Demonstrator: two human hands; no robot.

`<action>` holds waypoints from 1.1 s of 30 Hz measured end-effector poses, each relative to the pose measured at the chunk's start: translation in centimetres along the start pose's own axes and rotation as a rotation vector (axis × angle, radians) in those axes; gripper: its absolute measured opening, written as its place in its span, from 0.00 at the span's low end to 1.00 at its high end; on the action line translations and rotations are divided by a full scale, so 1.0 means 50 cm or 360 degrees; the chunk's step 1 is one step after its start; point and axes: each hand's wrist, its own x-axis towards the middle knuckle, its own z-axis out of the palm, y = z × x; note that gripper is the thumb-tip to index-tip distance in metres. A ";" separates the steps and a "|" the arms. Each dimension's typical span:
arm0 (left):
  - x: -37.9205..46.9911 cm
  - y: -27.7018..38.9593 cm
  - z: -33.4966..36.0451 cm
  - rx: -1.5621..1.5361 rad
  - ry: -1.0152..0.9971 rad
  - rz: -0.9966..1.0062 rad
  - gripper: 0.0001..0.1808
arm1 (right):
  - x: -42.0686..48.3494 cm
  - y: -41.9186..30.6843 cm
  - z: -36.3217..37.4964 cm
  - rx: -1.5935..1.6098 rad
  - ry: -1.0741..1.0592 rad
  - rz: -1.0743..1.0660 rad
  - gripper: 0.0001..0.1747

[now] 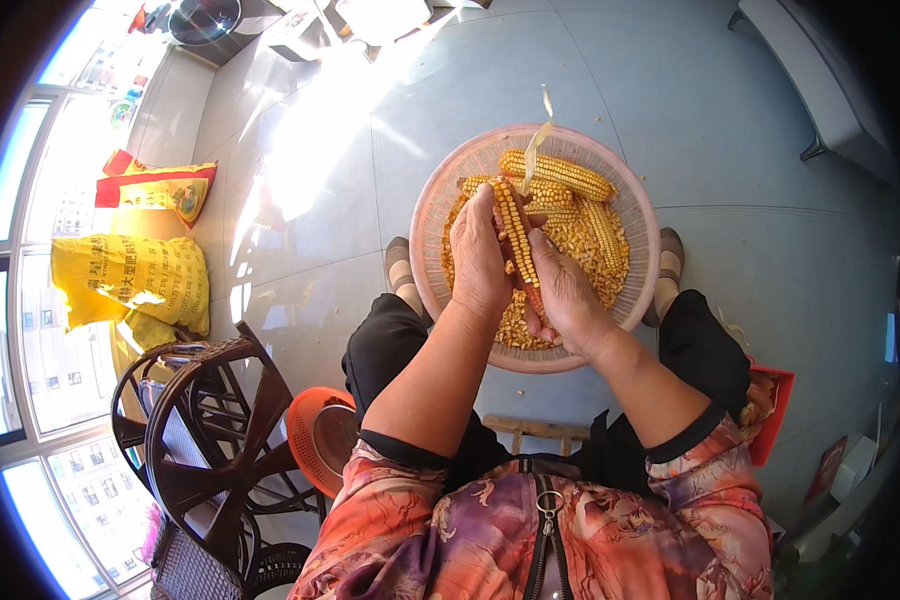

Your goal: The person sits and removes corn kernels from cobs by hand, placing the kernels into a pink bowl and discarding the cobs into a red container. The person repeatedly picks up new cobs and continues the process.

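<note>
A partly shelled corn cob [517, 234], yellow kernels in rows on one side and bare reddish cob at its lower end, is between my two hands. My left hand [480, 251] wraps its left side near the upper end. My right hand [568, 296] grips it from the right, thumb on the kernels. Both are above a round pink plastic basket [426, 225] on the floor. Whole yellow corn cobs [559, 174] lie at the basket's far side, one with a dry husk strip [534, 146]. Loose kernels [521, 330] cover much of the basket's bottom.
My feet flank the basket. At left stand a dark wicker chair [244, 469], an orange colander [307, 420] and yellow sacks [157, 277] by the window. A red container [776, 412] is beside my right leg. A wooden stool's edge [536, 427] shows between my legs.
</note>
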 end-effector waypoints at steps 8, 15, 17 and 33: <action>-0.017 0.001 0.007 0.0465 0.0020 0.0110 0.31 | 0.001 0.017 0.003 -0.0319 0.0014 -0.0031 0.36; -0.005 -0.007 -0.024 0.0283 -0.0044 0.0109 0.26 | -0.006 0.020 0.006 -0.0347 0.0004 -0.0098 0.37; -0.005 -0.006 -0.024 0.0211 -0.0098 0.0087 0.25 | -0.006 0.023 0.006 -0.0306 0.0017 -0.0142 0.37; -0.022 -0.025 -0.010 0.0488 -0.0085 0.0285 0.20 | 0.006 0.041 0.009 -0.0376 0.0146 -0.0441 0.33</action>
